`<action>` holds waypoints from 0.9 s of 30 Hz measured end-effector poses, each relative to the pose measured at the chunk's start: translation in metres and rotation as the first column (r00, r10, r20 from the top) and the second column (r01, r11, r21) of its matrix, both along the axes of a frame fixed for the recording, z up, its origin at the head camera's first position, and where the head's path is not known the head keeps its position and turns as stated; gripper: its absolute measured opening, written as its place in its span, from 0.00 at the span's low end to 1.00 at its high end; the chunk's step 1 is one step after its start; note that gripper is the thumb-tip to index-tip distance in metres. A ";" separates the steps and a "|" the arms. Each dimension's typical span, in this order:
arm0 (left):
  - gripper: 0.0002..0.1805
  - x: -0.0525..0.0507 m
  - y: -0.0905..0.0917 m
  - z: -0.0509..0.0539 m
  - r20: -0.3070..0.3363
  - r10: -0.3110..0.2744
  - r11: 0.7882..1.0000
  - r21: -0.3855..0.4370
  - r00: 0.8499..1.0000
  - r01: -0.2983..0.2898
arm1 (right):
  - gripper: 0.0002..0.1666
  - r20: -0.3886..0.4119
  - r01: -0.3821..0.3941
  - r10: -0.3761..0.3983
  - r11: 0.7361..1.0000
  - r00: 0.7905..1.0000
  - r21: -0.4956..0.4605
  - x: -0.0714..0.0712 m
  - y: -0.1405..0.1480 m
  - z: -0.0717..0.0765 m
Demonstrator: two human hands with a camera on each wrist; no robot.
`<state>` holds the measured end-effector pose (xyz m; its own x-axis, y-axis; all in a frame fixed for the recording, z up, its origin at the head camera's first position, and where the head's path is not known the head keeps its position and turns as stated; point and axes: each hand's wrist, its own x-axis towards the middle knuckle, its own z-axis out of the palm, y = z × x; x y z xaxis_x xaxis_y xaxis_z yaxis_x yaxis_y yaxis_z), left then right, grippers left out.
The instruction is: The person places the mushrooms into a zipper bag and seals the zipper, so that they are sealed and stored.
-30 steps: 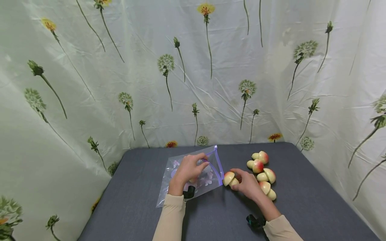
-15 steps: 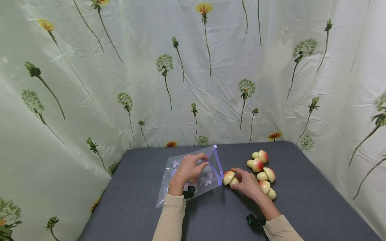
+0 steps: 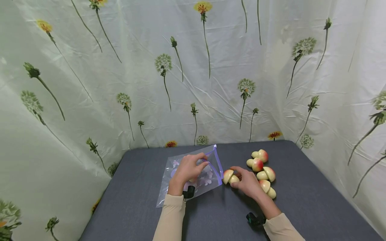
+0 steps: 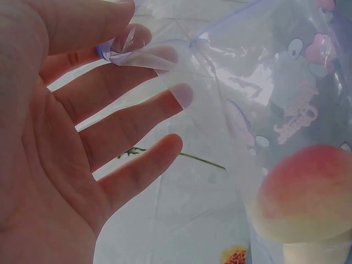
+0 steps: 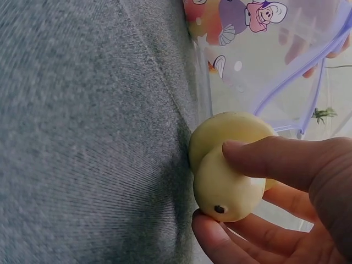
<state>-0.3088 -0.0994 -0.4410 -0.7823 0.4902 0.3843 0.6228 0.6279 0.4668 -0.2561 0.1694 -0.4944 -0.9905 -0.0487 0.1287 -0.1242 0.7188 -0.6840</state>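
A clear bag with a purple zip edge (image 3: 219, 164) lies on the table, its mouth held apart toward the right. My left hand (image 3: 189, 170) pinches the upper film of that mouth between thumb and index finger; in the left wrist view the other fingers of the hand (image 4: 110, 121) are spread. Inside the bag a red-and-cream mushroom (image 4: 308, 192) shows through the film. My right hand (image 3: 248, 182) grips another mushroom (image 3: 228, 176) beside the zip edge. The right wrist view has the thumb of the hand (image 5: 291, 192) on its stem (image 5: 225, 187).
Several red-and-cream mushrooms (image 3: 265, 174) lie grouped on the dark table (image 3: 135, 214), right of my right hand. A pale curtain (image 3: 144, 73) printed with dandelions hangs behind the table and along both sides.
The mushroom in my right hand has tilted slightly and shifted a little. The left hand and the bag keep their place. The head view has shifted slightly.
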 end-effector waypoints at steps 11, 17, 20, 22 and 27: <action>0.10 -0.002 -0.001 0.000 -0.029 -0.008 1.000 -0.009 1.000 0.008 | 0.38 -0.041 0.011 -0.011 1.000 0.999 -0.005 0.001 0.001 0.004; 0.09 -0.002 -0.002 -0.001 -0.031 0.000 1.000 -0.010 1.000 -0.001 | 0.33 -0.066 0.029 -0.031 0.999 0.997 -0.031 0.001 0.000 0.007; 0.08 -0.002 -0.001 -0.001 -0.034 0.003 1.000 -0.013 0.999 -0.004 | 0.29 -0.070 0.039 -0.042 0.998 0.997 -0.038 0.001 0.000 0.008; 0.07 -0.002 -0.001 -0.002 -0.038 0.005 1.000 -0.017 0.999 -0.006 | 0.26 -0.075 0.044 -0.047 0.998 0.996 -0.040 0.001 0.000 0.008; 0.07 -0.003 -0.001 -0.002 -0.044 0.003 1.000 -0.019 0.999 -0.004 | 0.20 -0.104 0.052 -0.056 0.998 0.993 -0.040 -0.001 0.000 0.007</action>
<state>-0.3116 -0.1005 -0.4434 -0.7668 0.4950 0.4086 0.6400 0.6387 0.4272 -0.2566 0.1697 -0.4873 -0.9725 0.0114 0.2325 -0.1580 0.7011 -0.6954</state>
